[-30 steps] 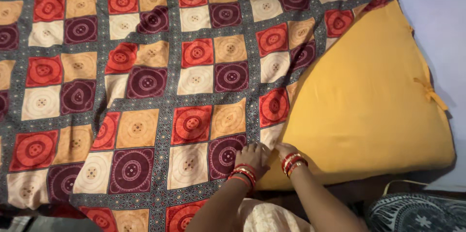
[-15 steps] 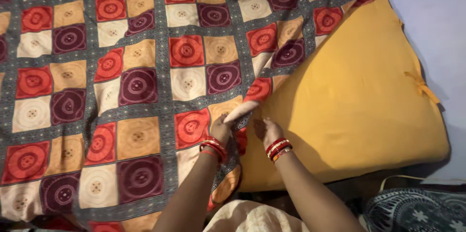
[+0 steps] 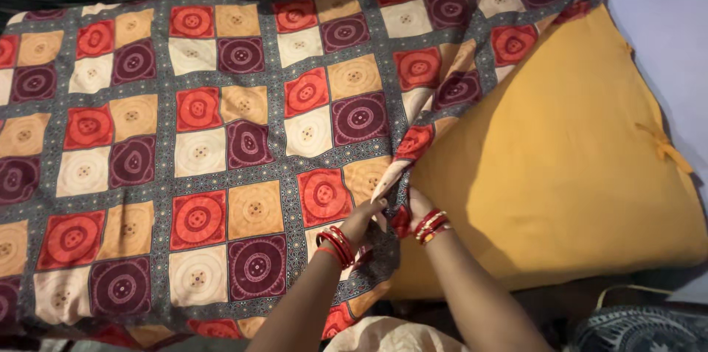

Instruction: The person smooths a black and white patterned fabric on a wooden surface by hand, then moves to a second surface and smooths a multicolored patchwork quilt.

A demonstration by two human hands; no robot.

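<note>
2 hands are gripping the edge of a patchwork bedsheet.

The left hand (image 3: 363,219) and right hand (image 3: 417,203) are both pinching the lifted edge of the red, cream and maroon square-patterned cotton sheet (image 3: 221,123), which is lying over the mustard-yellow fabric mattress (image 3: 575,153).

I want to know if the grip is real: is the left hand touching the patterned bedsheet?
Touching. The head view shows the left hand with its fingers closed on a raised fold at the edge of the patterned bedsheet, beside the yellow mattress.
</note>
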